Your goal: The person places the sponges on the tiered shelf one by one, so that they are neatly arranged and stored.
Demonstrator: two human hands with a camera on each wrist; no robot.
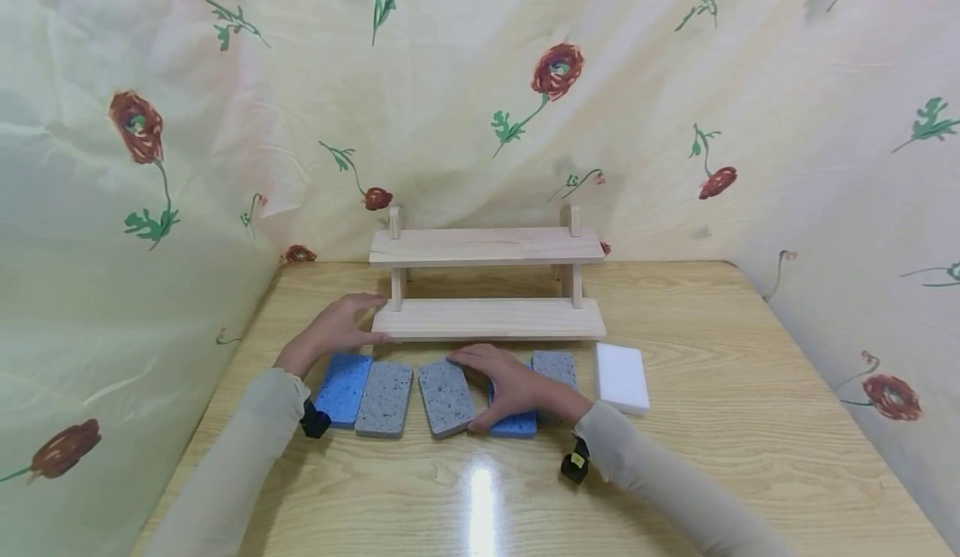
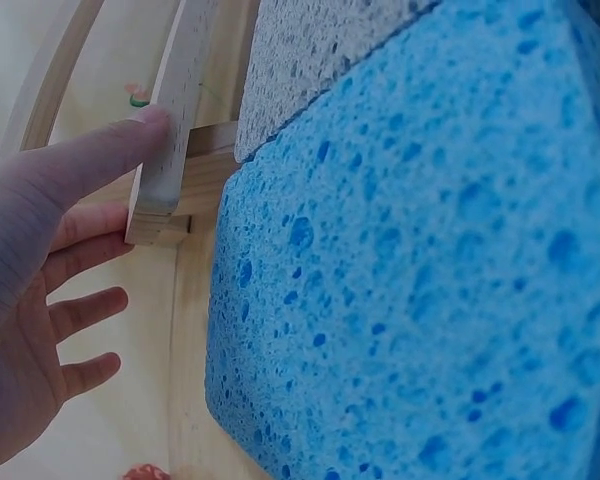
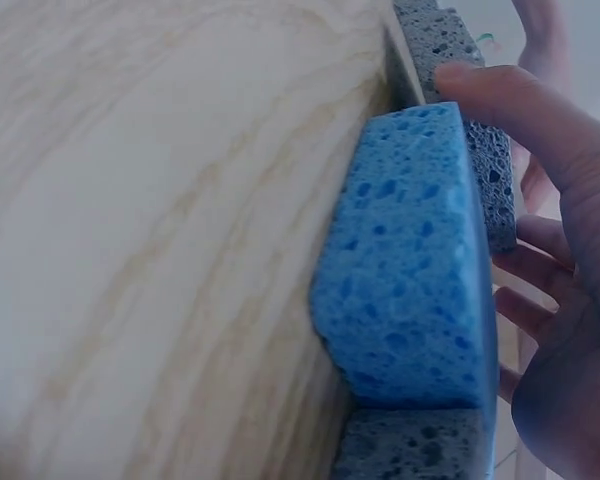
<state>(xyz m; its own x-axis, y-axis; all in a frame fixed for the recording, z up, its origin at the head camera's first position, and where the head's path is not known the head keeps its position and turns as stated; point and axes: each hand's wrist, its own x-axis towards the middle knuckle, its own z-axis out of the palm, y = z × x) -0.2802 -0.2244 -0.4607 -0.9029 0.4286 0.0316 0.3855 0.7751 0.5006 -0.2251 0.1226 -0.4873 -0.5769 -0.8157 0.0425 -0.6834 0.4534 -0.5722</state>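
Note:
My left hand (image 1: pixel 337 325) is at the left end of a two-tier wooden shelf (image 1: pixel 487 319), thumb and fingers pinching the end of its lower board (image 2: pixel 165 165). In front of the shelf, my right hand (image 1: pixel 504 383) spans a grey sponge (image 1: pixel 444 397), thumb at its near right corner and fingertips at its far edge. This sponge lies slightly angled on the table. A blue sponge (image 1: pixel 514 425) sits partly hidden beneath my right hand. Left of the held sponge are another grey sponge (image 1: pixel 384 400) and a blue sponge (image 1: pixel 345 390), side by side.
Beyond my right wrist lies a third grey sponge (image 1: pixel 553 365), partly covered by the hand. A white block (image 1: pixel 622 378) rests at the row's right end. The wooden table (image 1: pixel 712 424) meets flower-printed cloth (image 1: pixel 450 82) at the back and sides.

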